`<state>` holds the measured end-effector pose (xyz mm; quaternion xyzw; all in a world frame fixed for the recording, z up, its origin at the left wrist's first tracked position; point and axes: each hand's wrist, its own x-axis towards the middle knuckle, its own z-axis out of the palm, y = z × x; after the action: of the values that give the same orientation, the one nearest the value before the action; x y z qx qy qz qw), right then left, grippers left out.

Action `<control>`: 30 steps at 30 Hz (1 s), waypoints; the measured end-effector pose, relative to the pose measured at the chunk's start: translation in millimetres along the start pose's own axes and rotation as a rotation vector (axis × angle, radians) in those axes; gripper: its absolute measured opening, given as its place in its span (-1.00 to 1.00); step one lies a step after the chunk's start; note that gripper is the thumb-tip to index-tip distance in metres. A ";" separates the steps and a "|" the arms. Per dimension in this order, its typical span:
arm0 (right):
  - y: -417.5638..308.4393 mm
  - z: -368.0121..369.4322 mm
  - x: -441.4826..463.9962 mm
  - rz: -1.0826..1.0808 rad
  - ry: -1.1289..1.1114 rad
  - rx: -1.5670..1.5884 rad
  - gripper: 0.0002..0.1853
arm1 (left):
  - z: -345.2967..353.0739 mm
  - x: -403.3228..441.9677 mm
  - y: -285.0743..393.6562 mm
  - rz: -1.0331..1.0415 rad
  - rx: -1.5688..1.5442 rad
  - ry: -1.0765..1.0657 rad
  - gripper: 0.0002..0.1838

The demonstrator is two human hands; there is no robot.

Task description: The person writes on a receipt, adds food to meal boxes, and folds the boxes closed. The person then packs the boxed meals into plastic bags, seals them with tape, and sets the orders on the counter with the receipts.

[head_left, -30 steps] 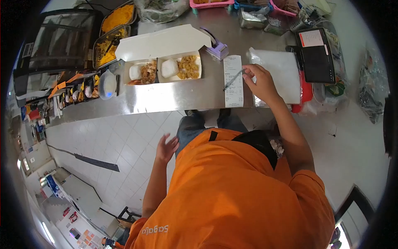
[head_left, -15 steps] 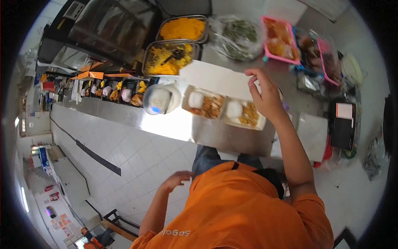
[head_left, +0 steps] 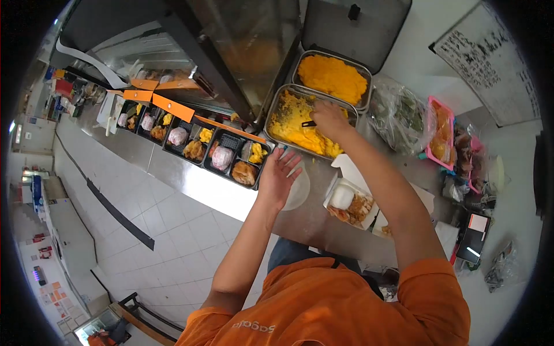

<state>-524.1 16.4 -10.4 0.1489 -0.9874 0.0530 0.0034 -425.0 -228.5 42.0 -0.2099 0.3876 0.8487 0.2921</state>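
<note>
My right hand (head_left: 333, 120) reaches into the near metal tray (head_left: 271, 137) of yellow scrambled egg (head_left: 303, 138). Its fingers are closed round a black utensil (head_left: 310, 123), whose exact kind is mostly covered by the hand. My left hand (head_left: 281, 177) is turned palm up with fingers apart, holding nothing. It is beside the right end of the nearest black meal box (head_left: 222, 158), and partly covers a round translucent container (head_left: 297, 190). To the right, an opened white box (head_left: 350, 202) holds a white mound and brown chopped food; my right forearm hides part of a second one.
More black boxes (head_left: 184, 141) with orange sleeves (head_left: 173, 107) line the steel counter to the left. A second egg tray (head_left: 333, 76) stands behind. Toward the right are a bag of leaves (head_left: 399, 112), a pink basket (head_left: 441, 135) and a phone-like black device (head_left: 472, 237).
My right hand has moved from the white boxes to the egg tray and grasped the black utensil. My left hand has risen from beside my body to the counter. The view has swung left.
</note>
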 end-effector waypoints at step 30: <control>-73.9 44.7 42.7 0.311 -0.281 0.753 -0.85 | -20.1 126.0 -34.7 -0.056 0.026 0.095 -0.51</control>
<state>-542.7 -71.1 -46.2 -0.0050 -0.9008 0.3886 -0.1938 -493.0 -183.9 -62.3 -0.2567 0.4060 0.8243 0.2997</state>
